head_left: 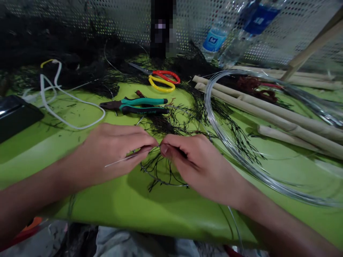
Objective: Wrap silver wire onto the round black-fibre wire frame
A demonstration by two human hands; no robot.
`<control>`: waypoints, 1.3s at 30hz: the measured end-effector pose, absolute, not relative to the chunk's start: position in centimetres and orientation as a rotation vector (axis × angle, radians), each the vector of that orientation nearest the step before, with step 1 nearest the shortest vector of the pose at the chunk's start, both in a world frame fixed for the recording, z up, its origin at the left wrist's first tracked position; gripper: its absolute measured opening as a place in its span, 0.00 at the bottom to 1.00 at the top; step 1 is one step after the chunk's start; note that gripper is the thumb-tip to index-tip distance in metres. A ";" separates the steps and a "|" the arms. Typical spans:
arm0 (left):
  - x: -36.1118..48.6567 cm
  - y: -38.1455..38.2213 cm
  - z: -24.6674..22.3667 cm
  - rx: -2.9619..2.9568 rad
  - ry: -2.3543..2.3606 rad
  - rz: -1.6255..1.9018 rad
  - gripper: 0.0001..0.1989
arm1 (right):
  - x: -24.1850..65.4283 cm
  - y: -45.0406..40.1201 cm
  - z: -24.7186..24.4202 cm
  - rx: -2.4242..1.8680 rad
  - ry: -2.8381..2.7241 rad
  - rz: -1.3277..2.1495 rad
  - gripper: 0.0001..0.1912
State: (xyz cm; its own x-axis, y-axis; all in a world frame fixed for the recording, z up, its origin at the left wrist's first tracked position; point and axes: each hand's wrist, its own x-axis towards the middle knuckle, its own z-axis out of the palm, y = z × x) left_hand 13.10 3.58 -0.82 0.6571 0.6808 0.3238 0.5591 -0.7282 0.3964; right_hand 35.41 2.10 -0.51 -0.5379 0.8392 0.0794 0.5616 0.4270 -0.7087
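Silver wire [115,164] runs through the fingers of the left hand [114,144], its free end poking out beneath that palm. The right hand [202,166] has thumb and forefinger pressed together, its tips almost meeting the left's; both hands are closed in a fine pinch. Whether the right grips wire, a strand of mesh or both, I cannot tell, as the fingers cover the join. Just below the fingertips sits a thin wire loop [168,184] with black mesh knotted along it, partly hidden by the right hand.

The step in hand looks like twisting or threading wire at one small spot by the mesh. As I judge it, such work calls for a steady hold from one hand and a small turn from the other.

Beyond the fingertips, loose black netting [162,123] spreads close by and could snag the wire. Pliers [144,101] lie just past the left hand, scissors [150,72] farther off. Right of the right hand, a wire coil [215,125] and wooden sticks [268,116] crowd that side; a white cable [77,127] loops beyond the left wrist.
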 end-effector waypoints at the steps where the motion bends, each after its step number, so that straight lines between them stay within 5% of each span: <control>1: 13.2 3.5 -0.8 2.643 1.002 0.691 0.10 | 35.4 2.1 -0.5 -1.197 -2.254 0.880 0.16; 39: 12.9 4.0 -1.3 2.979 0.820 0.819 0.03 | 34.9 1.7 -0.7 -1.302 -2.186 0.955 0.15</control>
State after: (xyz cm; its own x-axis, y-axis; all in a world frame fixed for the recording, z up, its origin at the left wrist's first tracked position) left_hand 12.85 3.95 -1.30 0.7373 0.4638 0.4912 0.4920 -0.8669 0.0800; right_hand 34.89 1.67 -0.66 -0.4727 0.8812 0.0088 0.5922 0.3250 -0.7374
